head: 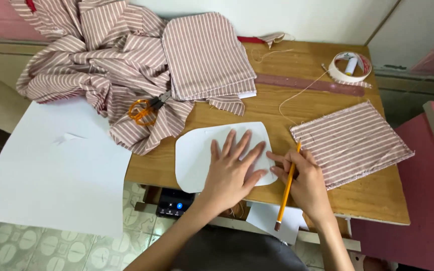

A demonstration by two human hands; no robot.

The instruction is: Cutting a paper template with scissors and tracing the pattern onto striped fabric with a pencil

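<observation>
While the left hand (232, 168) lies flat with fingers spread wide on a white paper template (197, 153) at lower centre of the frame, the right hand (302, 178) just beside it is closed around an orange pencil (287, 188), its tip meeting the template's right edge. Both rest on a wooden table (377, 193). At the bottom edge below the table, a dark device (175, 202) with a lit screen shows, though what it is remains unclear. To the right of centre, a square piece of striped fabric (350, 140) lies flat. A large white sheet (61, 165) overhangs the table at lower left. Farther up, orange-handled scissors (145, 109) sit on a crumpled heap of striped cloth (101, 60), beside a folded stack (204, 55). A roll of tape (350, 66) lies at upper right.
</observation>
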